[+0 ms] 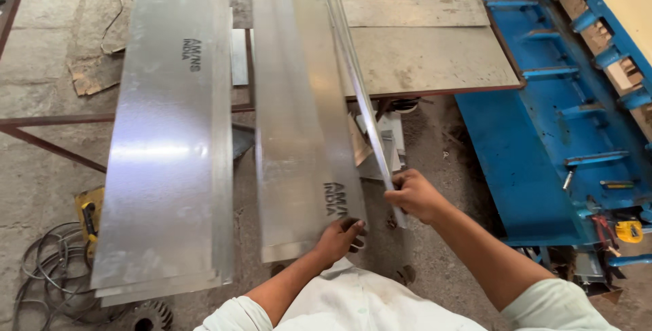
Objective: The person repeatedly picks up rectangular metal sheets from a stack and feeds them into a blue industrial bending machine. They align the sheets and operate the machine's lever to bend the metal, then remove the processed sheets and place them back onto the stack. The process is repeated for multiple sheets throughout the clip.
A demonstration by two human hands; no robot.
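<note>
Stack of metal sheets (166,147) at worktop's left edge, blue machine (536,134) beside its right edge, coiled cable (47,263) on floor, yellow tape measure (629,230)

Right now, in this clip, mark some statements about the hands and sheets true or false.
1. The left hand grips the near end of a metal sheet. True.
2. The right hand is empty. False: it holds a narrow strip.
3. A second stack of sheets lies to the left. True.
4. The machine on the right is red. False: it is blue.
5. Both sleeves are dark. False: they are light.
</note>
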